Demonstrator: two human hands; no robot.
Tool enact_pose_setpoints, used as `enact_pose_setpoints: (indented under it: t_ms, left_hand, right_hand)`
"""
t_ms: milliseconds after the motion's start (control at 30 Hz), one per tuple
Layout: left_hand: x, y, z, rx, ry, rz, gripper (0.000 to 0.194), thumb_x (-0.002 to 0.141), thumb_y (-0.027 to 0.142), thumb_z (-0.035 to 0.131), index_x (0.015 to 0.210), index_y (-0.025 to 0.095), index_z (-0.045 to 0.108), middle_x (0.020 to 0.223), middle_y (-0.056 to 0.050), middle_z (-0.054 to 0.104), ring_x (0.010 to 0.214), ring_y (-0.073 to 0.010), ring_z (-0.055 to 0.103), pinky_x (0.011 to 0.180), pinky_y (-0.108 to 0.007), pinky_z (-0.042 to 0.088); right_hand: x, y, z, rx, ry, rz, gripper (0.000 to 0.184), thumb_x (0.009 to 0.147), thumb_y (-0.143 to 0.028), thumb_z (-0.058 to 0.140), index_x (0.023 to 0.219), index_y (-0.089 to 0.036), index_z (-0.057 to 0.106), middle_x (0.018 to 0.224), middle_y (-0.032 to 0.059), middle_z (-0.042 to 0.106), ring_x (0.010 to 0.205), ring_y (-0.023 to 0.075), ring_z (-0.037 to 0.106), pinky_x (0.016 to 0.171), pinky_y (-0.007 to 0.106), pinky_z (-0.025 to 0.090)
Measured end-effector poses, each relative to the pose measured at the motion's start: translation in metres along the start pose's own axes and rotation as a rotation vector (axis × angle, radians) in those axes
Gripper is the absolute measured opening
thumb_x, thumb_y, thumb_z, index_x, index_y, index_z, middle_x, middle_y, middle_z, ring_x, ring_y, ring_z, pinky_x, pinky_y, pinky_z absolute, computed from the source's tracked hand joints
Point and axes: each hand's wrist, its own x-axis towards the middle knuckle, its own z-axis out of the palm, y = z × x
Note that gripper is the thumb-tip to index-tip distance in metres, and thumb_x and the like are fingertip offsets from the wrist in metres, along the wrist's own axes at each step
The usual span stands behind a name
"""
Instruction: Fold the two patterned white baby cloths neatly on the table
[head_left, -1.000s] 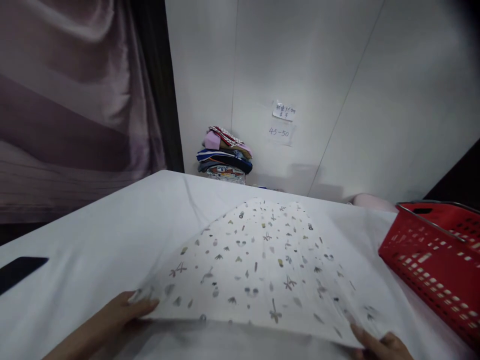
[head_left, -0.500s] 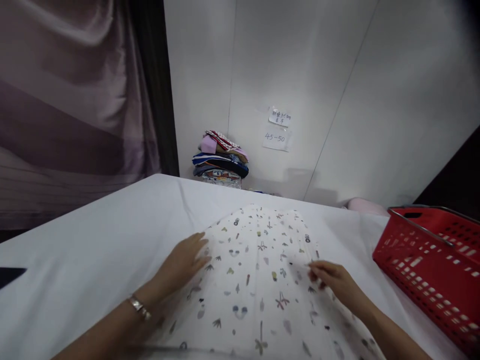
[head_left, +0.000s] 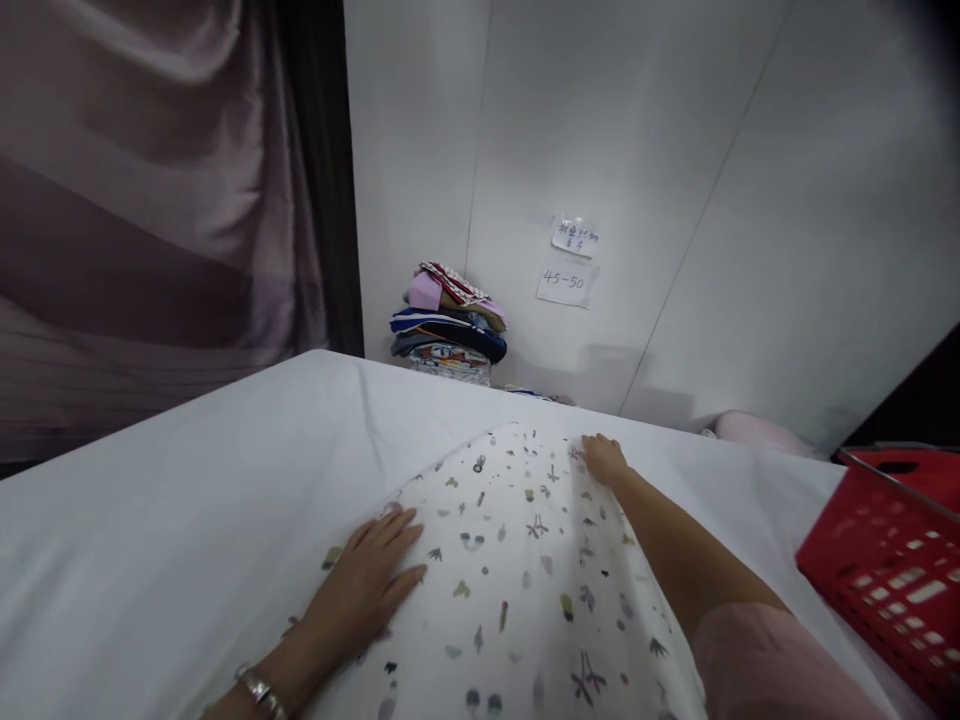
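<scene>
A white cloth (head_left: 517,590) printed with small plants and rainbow-like shapes lies spread over the white-covered table, its near part running out of the bottom of the view. My left hand (head_left: 375,575) rests flat on the cloth's left side, fingers stretched out, a metal band on the wrist. At the far right corner of the cloth, my right hand (head_left: 604,460) has its fingers curled in on the fabric edge. The fingertips there are partly hidden, but the hand appears to pinch the cloth.
A red perforated basket (head_left: 892,560) with a metal handle stands at the right. Folded fabrics are piled in a stack (head_left: 450,325) beyond the table's far edge (head_left: 420,372), by the wall. Paper notes (head_left: 566,278) hang on that wall. A mauve curtain (head_left: 150,200) covers the left.
My right hand has moved away from me, from the cloth's right side to its far right corner. My left hand has stayed on the left side, now lying flatter. The view has shifted slightly.
</scene>
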Motion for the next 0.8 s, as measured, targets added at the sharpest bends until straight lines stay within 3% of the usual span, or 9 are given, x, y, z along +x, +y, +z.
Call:
enact_pose_setpoints:
  t_ms: [167, 367, 533, 633, 700, 800]
  left_hand:
    - [-0.001, -0.002, 0.004, -0.017, 0.005, -0.017, 0.048, 0.086, 0.051, 0.04, 0.126, 0.025, 0.05, 0.138, -0.004, 0.043, 0.127, -0.0249, 0.038, 0.103, -0.044, 0.031]
    - [-0.001, 0.001, -0.002, -0.078, 0.021, -0.006, 0.046, 0.087, 0.048, 0.042, 0.125, 0.024, 0.051, 0.138, -0.006, 0.044, 0.127, -0.0252, 0.037, 0.104, -0.044, 0.031]
    - [-0.001, 0.003, -0.005, -0.11, 0.025, -0.029, 0.047, 0.086, 0.047, 0.043, 0.124, 0.022, 0.051, 0.136, -0.008, 0.045, 0.127, -0.0264, 0.038, 0.103, -0.046, 0.032]
    - [0.007, 0.017, -0.018, -0.124, 0.071, -0.015, 0.046, 0.085, 0.04, 0.046, 0.127, 0.021, 0.047, 0.138, -0.009, 0.042, 0.127, -0.0265, 0.037, 0.104, -0.046, 0.03]
    - [0.015, 0.039, -0.035, -0.14, 0.08, 0.081, 0.05, 0.084, 0.035, 0.048, 0.131, 0.021, 0.041, 0.142, -0.01, 0.035, 0.13, -0.0269, 0.031, 0.107, -0.047, 0.026]
    - [0.028, 0.086, -0.063, -0.182, 0.018, 0.379, 0.061, 0.08, 0.026, 0.052, 0.137, 0.022, 0.031, 0.146, -0.009, 0.029, 0.134, -0.0267, 0.022, 0.109, -0.049, 0.016]
  right_hand:
    - [-0.001, 0.002, -0.004, -0.072, 0.046, -0.037, 0.014, 0.082, -0.015, 0.05, 0.089, -0.012, 0.061, 0.098, 0.0133, 0.061, 0.1, 0.024, 0.052, 0.086, 0.034, 0.033]
    - [-0.042, 0.0, -0.038, -0.048, 0.126, -0.225, 0.014, 0.083, -0.013, 0.043, 0.083, -0.015, 0.057, 0.09, 0.0089, 0.06, 0.091, 0.0203, 0.051, 0.085, 0.031, 0.031]
    - [-0.12, -0.012, -0.064, 0.002, 0.078, -0.474, 0.013, 0.084, -0.015, 0.041, 0.081, -0.019, 0.053, 0.081, 0.0048, 0.06, 0.077, 0.0179, 0.05, 0.075, 0.029, 0.036]
    - [-0.181, -0.029, -0.075, 0.095, 0.064, -0.686, 0.013, 0.083, -0.013, 0.038, 0.081, -0.019, 0.049, 0.078, 0.0051, 0.057, 0.069, 0.0174, 0.049, 0.065, 0.029, 0.036]
    - [-0.219, -0.042, -0.085, 0.176, 0.017, -0.765, 0.011, 0.083, -0.013, 0.038, 0.083, -0.019, 0.047, 0.079, 0.0049, 0.056, 0.069, 0.0167, 0.049, 0.062, 0.028, 0.035]
    - [-0.264, -0.061, -0.102, 0.264, -0.064, -0.803, 0.009, 0.085, -0.014, 0.039, 0.086, -0.019, 0.047, 0.082, 0.004, 0.056, 0.071, 0.0152, 0.052, 0.06, 0.026, 0.036]
